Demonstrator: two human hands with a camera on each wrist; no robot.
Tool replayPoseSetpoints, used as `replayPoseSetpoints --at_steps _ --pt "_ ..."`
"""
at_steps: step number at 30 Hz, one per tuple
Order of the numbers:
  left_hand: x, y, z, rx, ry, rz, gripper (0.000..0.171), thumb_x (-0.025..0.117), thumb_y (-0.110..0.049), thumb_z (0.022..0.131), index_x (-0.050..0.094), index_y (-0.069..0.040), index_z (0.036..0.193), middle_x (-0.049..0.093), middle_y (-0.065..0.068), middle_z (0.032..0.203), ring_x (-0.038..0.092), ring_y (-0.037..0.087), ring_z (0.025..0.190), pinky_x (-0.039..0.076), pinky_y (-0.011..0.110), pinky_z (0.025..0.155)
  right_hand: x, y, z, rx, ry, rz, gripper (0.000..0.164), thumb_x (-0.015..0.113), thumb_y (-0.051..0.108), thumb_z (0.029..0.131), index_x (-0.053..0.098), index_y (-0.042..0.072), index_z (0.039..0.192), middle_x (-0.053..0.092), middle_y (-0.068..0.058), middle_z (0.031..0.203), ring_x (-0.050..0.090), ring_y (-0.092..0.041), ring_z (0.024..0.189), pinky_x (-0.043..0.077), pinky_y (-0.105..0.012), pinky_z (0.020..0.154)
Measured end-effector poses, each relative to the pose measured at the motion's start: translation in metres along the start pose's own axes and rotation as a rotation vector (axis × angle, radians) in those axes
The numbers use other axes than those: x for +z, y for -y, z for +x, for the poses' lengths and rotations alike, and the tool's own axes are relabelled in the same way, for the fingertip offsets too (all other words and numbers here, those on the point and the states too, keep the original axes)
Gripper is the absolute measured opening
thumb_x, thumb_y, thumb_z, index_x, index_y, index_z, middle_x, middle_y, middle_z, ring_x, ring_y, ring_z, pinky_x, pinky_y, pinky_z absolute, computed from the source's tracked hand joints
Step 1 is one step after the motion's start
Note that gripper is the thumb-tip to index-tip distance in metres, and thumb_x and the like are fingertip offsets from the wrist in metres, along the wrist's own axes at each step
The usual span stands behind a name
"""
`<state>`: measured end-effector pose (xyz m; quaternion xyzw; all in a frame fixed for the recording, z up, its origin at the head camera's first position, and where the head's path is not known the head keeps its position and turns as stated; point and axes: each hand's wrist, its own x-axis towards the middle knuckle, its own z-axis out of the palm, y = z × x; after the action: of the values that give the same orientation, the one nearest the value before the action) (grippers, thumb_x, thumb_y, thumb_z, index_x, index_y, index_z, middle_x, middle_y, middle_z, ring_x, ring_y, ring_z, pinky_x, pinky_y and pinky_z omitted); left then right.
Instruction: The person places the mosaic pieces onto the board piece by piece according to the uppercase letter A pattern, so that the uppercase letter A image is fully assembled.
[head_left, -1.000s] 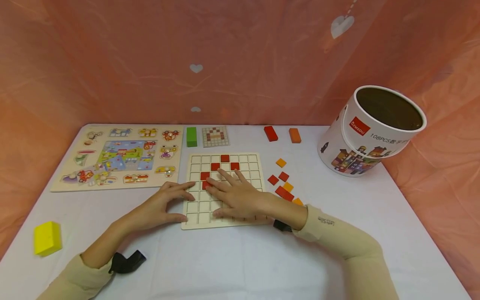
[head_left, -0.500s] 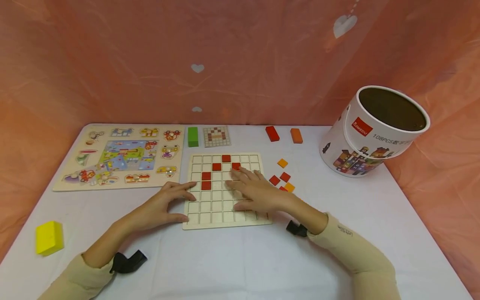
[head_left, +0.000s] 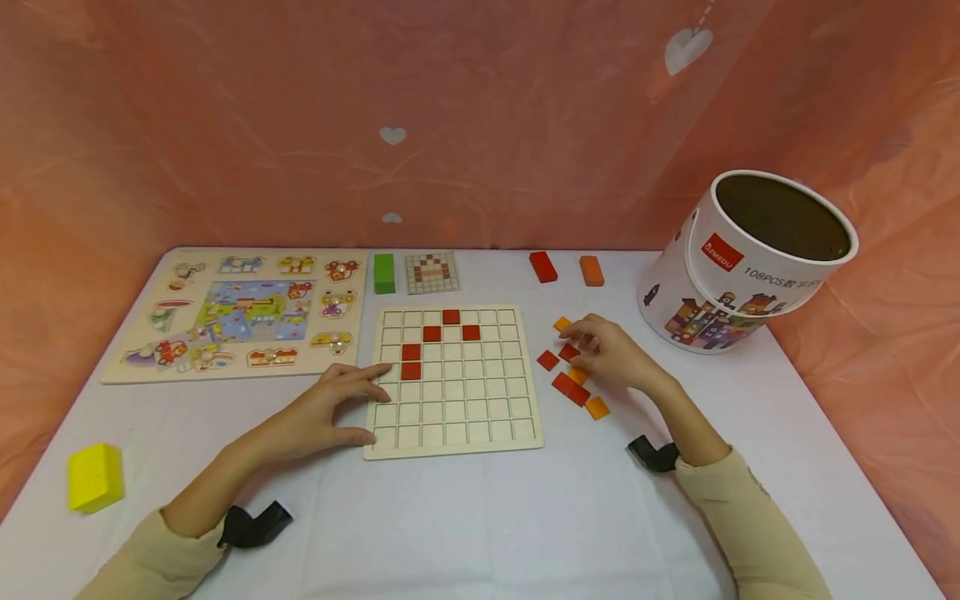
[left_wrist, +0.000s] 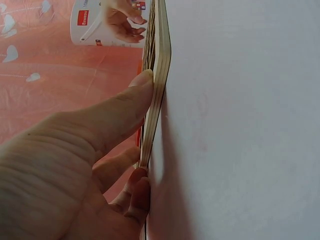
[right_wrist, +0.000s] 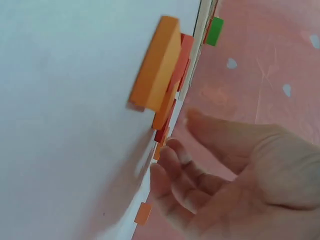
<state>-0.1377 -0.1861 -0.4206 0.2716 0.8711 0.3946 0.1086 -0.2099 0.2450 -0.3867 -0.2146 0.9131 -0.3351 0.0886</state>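
A pale wooden grid board (head_left: 467,410) lies on the table with several red square tiles (head_left: 411,352) in its upper cells. At the board's left edge my left hand (head_left: 324,415) rests spread, thumb near the lower corner and fingertips on the rim; the left wrist view shows the thumb (left_wrist: 135,92) touching the wooden edge. My right hand (head_left: 617,354) is over a loose group of red tiles (head_left: 547,360) and orange tiles (head_left: 597,407) right of the board. In the right wrist view its thumb and bent fingers (right_wrist: 172,167) are apart, with nothing visible between them.
A peg puzzle board (head_left: 123,354) lies at the back left. Behind the grid board are a green block (head_left: 384,274), a pattern card (head_left: 432,285), a red block (head_left: 543,267) and an orange block (head_left: 591,271). A white bucket (head_left: 675,283) stands back right; a yellow block (head_left: 95,477) sits left.
My right hand has moved right, from lying across the grid board to over the loose tiles, uncovering the board's cells. The left hand has stayed at the board's left edge.
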Motion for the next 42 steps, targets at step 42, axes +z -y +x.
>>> replayPoseSetpoints --at_steps 42 --pt "0.000 -0.001 0.001 -0.002 0.006 0.011 0.040 0.085 -0.023 0.080 0.068 -0.021 0.116 0.040 0.005 0.157 0.036 0.017 0.123 0.035 0.043 0.100 0.077 0.107 0.067 -0.255 0.243 0.134 0.014 0.067 -0.005 0.091 0.068 -0.001 0.105 0.066 -0.007 0.093 0.057 -0.014 0.080 0.048 -0.022 0.071"
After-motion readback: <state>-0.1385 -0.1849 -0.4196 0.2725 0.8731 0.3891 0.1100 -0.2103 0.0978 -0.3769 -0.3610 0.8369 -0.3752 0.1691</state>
